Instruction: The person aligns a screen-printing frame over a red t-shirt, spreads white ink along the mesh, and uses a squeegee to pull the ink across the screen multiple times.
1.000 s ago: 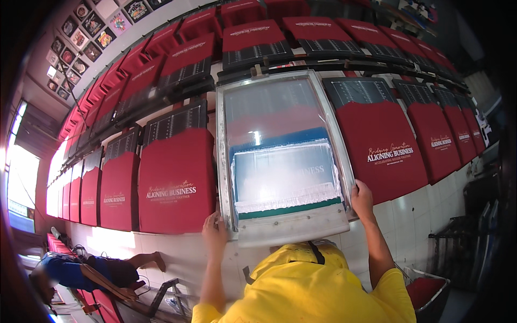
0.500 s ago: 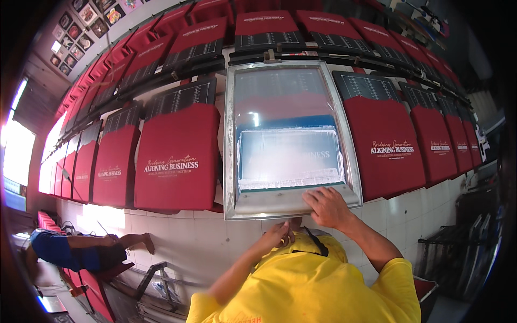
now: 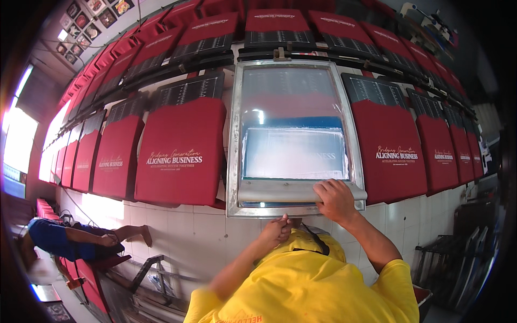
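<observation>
A metal-framed printing screen [image 3: 237, 124] lies over one board of the front row, with white ink [image 3: 293, 153] spread in a rectangle on its mesh. Across its near end sits a wide grey squeegee [image 3: 269, 191]. My right hand [image 3: 336, 202] is closed over the squeegee's right part. Just off the screen's near edge, in front of my waist, is my left hand [image 3: 276, 230] with curled fingers. Whatever it may hold is hidden. Red shirts with white print, one on the left board [image 3: 177, 145] and one on the right board [image 3: 390, 140], flank the screen.
Further red shirts on black boards run in curved rows, including a far row [image 3: 277, 22] behind a dark rail [image 3: 204, 60]. At lower left another person in blue [image 3: 81, 239] is beside a metal frame [image 3: 148, 269]. A dark rack [image 3: 447, 253] stands at lower right.
The squeegee has shifted and tilted at the screen's near end, showing a blue strip below it. My right hand has come with it, its fingers now wrapped over it. My left hand stays near my waist.
</observation>
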Tool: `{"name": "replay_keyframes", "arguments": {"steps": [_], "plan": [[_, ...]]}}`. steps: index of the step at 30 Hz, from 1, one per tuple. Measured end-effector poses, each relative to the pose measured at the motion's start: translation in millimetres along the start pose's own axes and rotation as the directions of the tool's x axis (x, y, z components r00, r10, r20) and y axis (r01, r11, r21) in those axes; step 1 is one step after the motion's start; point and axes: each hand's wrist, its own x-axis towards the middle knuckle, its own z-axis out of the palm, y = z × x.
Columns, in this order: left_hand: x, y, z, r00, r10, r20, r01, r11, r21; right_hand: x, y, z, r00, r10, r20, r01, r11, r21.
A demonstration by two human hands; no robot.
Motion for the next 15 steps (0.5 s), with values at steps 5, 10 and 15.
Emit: {"name": "replay_keyframes", "arguments": {"steps": [5,10,15], "plan": [[-1.2,2.8,0.7,1.0,-0.024,0.004,0.024,0.999,-0.022,-4.2,7.5,19.8,0.996,-0.01,0.091,0.015,0.998,-0.06],[2.7,4.5,-4.9,0.998,-0.058,0.009,0.059,0.997,-0.04,5.7,12.0,26.5,0.997,-0.069,0.015,0.071,0.986,-0.149],[1.1,4.0,-4.9,0.999,-0.029,0.017,0.029,1.0,-0.002,3.3,13.2,27.1,0.994,-0.014,0.108,0.022,0.997,-0.08]]}}
